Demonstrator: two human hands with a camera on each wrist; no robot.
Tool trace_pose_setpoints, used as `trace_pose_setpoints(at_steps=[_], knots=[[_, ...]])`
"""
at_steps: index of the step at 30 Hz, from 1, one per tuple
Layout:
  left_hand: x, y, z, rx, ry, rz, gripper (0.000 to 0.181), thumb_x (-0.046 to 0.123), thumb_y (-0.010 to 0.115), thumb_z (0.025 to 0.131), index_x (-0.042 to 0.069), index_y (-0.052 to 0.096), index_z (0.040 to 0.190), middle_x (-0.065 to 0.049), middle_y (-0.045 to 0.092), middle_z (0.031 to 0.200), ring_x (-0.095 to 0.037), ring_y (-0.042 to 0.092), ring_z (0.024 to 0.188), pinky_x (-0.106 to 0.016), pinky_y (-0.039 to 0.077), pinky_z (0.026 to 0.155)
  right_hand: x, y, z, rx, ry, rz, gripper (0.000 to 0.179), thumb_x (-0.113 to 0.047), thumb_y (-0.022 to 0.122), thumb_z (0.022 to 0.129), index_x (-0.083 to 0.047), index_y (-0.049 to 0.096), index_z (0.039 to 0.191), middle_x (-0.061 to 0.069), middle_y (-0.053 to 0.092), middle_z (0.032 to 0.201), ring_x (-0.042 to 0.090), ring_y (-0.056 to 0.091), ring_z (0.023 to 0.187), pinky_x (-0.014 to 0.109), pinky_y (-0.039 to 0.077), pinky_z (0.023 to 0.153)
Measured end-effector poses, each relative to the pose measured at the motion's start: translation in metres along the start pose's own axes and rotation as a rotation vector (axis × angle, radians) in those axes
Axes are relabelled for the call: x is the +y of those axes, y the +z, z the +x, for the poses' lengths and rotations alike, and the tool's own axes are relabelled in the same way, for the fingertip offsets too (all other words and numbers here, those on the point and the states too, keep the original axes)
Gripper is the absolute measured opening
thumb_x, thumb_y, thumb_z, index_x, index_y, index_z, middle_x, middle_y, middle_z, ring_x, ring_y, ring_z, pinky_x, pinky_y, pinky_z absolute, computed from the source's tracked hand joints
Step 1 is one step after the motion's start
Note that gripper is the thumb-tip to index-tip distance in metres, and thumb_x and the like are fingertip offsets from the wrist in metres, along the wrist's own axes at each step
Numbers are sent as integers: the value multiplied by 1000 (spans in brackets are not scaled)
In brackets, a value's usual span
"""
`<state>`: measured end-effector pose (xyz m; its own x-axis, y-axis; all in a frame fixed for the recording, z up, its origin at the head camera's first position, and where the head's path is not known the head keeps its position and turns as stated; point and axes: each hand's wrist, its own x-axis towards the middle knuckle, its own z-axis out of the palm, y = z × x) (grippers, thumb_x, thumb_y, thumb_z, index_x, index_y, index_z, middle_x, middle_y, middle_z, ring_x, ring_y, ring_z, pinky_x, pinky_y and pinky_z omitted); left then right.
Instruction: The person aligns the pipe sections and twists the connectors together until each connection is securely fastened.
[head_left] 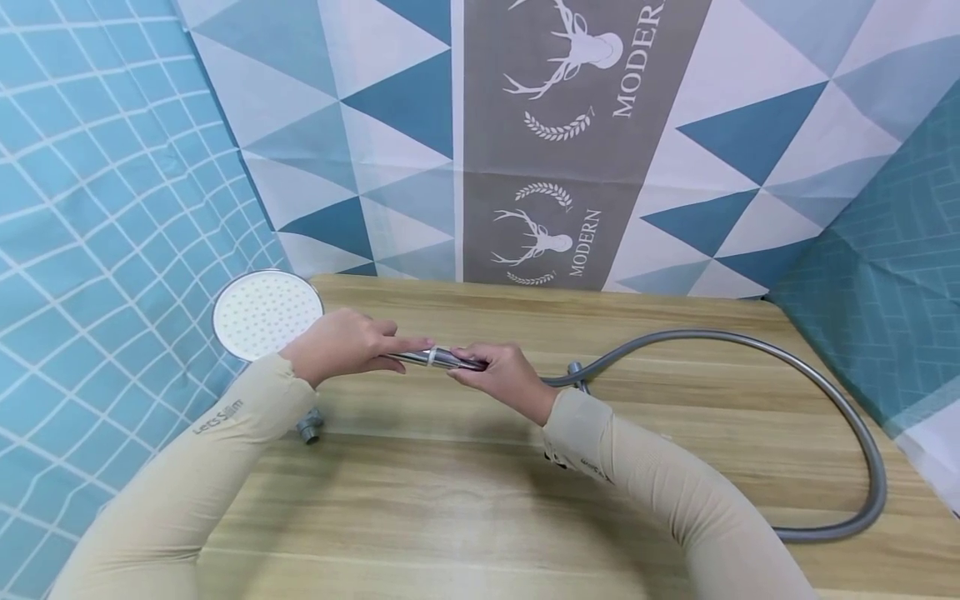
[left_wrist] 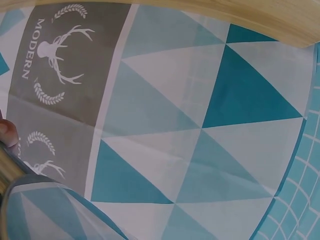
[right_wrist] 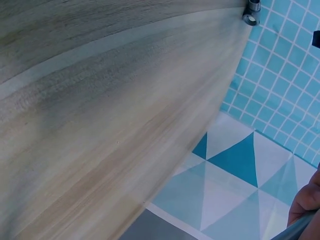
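Observation:
A hand shower (head_left: 258, 312) with a round white nozzle face is held up at the left in the head view. The left hand (head_left: 347, 343) grips its chrome handle, index finger stretched along it. The right hand (head_left: 506, 371) holds the chrome hose end (head_left: 448, 359) against the foot of the handle. From behind the right hand the grey shower hose (head_left: 697, 335) runs off in a wide loop. In the left wrist view the shower's mirror-like chrome (left_wrist: 47, 207) fills the lower left corner. Part of the right hand (right_wrist: 306, 200) shows at the right wrist view's edge.
All this is over a wood-grain table (head_left: 450, 508). A small chrome fitting (head_left: 309, 427) lies below the left hand, and another metal fitting (head_left: 576, 372) is beside the hose. Blue tile-pattern sheeting (head_left: 97, 208) borders the left, patterned cloth (head_left: 405, 167) the back.

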<state>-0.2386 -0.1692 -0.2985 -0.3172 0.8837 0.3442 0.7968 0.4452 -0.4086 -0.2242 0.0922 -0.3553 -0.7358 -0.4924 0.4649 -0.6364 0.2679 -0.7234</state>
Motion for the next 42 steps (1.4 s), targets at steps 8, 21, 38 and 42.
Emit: trace_pose_setpoints(at_steps=[8, 21, 38, 42], knots=[[1, -1, 0, 5, 3, -9, 50, 37, 81, 76, 30, 65, 123, 2, 47, 64, -10, 26, 41, -25, 26, 39, -4, -3, 2, -31, 57, 3, 28, -5, 74, 85, 5, 70, 111, 17, 73, 98, 4, 61, 70, 20, 52, 60], [-1, -2, -11, 57, 32, 0, 57, 39, 84, 70, 31, 63, 123, 3, 43, 63, -7, 21, 43, -23, 20, 39, -9, 2, 5, -94, 85, -23, 31, -11, 73, 88, 1, 69, 116, 13, 72, 90, 4, 45, 56, 20, 41, 53], [-1, -3, -10, 81, 30, -12, 58, 37, 86, 69, 31, 63, 122, 3, 43, 62, -7, 20, 43, -22, 19, 39, -11, 1, 8, -116, 113, -5, 21, -14, 67, 93, 0, 72, 107, 7, 60, 71, 5, 40, 56, 20, 35, 52], [-1, -3, -10, 82, 27, -10, 57, 37, 85, 69, 31, 63, 122, 3, 44, 62, -7, 21, 43, -22, 20, 39, -10, 2, 8, -123, 140, -27, 30, -16, 68, 92, 0, 68, 118, 8, 60, 70, 6, 42, 56, 20, 36, 52]])
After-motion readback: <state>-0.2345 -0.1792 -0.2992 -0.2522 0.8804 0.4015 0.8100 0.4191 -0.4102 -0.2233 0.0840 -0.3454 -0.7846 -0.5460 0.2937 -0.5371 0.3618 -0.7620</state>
